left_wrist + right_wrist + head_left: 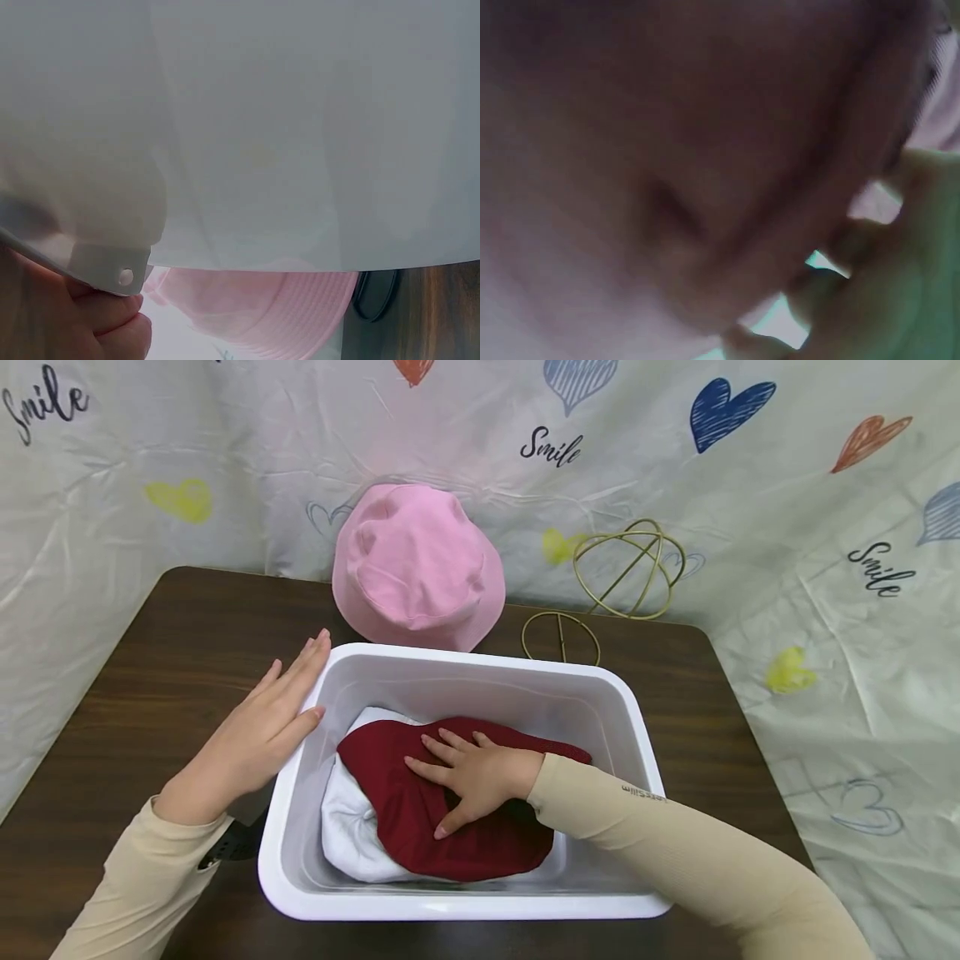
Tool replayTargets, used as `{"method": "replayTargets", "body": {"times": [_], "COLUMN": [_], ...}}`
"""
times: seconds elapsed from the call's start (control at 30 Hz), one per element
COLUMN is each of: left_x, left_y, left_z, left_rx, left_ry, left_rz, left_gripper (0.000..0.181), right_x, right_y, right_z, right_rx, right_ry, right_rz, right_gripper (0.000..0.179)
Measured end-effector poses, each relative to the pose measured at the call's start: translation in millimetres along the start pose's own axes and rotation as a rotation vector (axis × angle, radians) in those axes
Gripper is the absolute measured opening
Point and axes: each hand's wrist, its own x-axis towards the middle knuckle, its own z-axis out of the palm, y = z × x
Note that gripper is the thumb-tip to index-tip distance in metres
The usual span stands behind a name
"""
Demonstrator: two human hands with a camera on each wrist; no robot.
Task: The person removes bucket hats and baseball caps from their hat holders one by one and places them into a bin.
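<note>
A white plastic tub (pixel 465 658) stands on the table in the head view. Inside it, a dark red soft fabric item (pixel 397 777), hat-like in its rounded shape, lies partly over a white fabric item (pixel 348 831). My right hand (pixel 476 772) rests on the red fabric with its fingers spread. Along the tub's left rim lies my left hand (pixel 262 735), fingers extended and thumb near the inner edge. The left wrist view shows the tub's outer wall (pixel 255 150) close up, with fingers under its rim. Blurred fabric (pixel 667 150) fills most of the right wrist view.
A pink bucket hat (pixel 416 564) sits behind the tub. Right of it are a gold wire stand (pixel 654 533) with a rounded frame and a ring base (pixel 561 613). The dark wood table (pixel 165 643) meets a printed cloth backdrop (pixel 247 460) at its far edge.
</note>
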Motion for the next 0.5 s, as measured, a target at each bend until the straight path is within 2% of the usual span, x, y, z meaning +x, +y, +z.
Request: {"method": "replayTargets", "body": {"times": [0.33, 0.5], "left_x": [0.9, 0.4], "left_y": [0.9, 0.1], "left_z": [-0.5, 0.1], "left_rx": [-0.001, -0.007], "left_ry": [-0.007, -0.007], "left_rz": [-0.007, -0.008], "left_gripper": [0.065, 0.066], "right_x": [9.0, 8.5], "right_y": [0.1, 2.1], "right_z": [10.9, 6.2], "right_rx": [-0.046, -0.033], "right_ry": [-0.021, -0.022], "right_rz": [0.022, 0.007], "right_gripper": [0.091, 0.090]}}
